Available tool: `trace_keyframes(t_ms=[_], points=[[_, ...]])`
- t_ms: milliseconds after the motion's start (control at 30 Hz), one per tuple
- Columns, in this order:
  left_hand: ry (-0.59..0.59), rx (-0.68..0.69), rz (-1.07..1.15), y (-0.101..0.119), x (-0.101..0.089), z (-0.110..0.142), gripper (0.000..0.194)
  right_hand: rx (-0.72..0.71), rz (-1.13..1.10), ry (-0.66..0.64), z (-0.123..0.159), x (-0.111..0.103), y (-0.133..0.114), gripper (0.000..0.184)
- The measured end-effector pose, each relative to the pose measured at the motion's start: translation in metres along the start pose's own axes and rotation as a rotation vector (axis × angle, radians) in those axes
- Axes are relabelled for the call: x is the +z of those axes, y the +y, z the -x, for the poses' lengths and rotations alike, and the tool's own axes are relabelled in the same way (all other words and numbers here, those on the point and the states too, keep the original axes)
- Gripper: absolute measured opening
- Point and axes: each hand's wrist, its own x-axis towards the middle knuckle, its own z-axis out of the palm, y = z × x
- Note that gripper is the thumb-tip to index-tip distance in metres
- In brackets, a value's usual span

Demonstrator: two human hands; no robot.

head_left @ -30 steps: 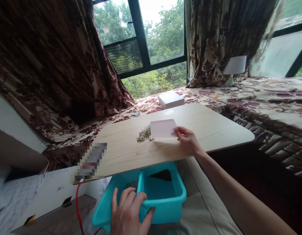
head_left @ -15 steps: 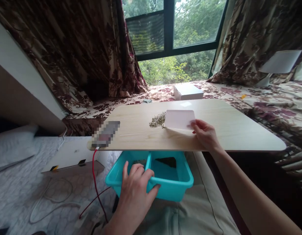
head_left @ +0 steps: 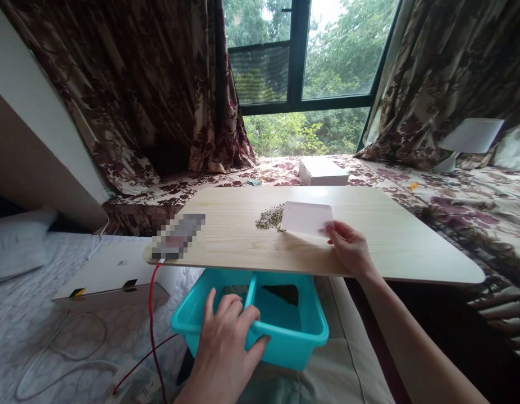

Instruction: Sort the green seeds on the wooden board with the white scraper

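Observation:
Pinched at its right corner by my right hand (head_left: 350, 247) is a thin white plastic card (head_left: 307, 217), held over the wooden tabletop (head_left: 230, 241). The card's left edge meets a loose pile of small greenish-brown seeds or grains (head_left: 269, 217). My left hand (head_left: 228, 336) grips the near rim of a turquoise two-compartment bin (head_left: 291, 339) at its divider, thumb outside and fingers over the rim. In the bin's left compartment some small specks show, partly hidden by my fingers. A dark patch lies in the right compartment; what it is I cannot tell.
A blurred-out phone (head_left: 179, 235) with a red cable (head_left: 151, 314) lies at the tabletop's left end. Behind the table sits a white box (head_left: 323, 171) on a floral window seat. Another white box (head_left: 112, 275) and a power strip (head_left: 137, 384) rest on the bed at left.
The view has tilted up slightly, so the table, bin and both hands appear lower. The card, the pile and my grip on the bin look about the same.

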Motion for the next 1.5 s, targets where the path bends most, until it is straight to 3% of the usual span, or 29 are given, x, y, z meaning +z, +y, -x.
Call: trace_keyframes(t_ms=[467, 1033, 1500], points=[[0.068, 0.008, -0.059, 0.003, 0.004, -0.002, 0.013, 0.066, -0.014, 0.026, 0.0, -0.002, -0.007, 0.034], [0.106, 0.023, -0.094, 0.003, 0.007, -0.002, 0.017, 0.028, 0.077, 0.07, 0.001, -0.003, -0.013, 0.032], [0.114, 0.015, -0.045, 0.001, 0.008, -0.002, 0.02, -0.021, 0.003, 0.008, 0.0, -0.001, -0.008, 0.031]])
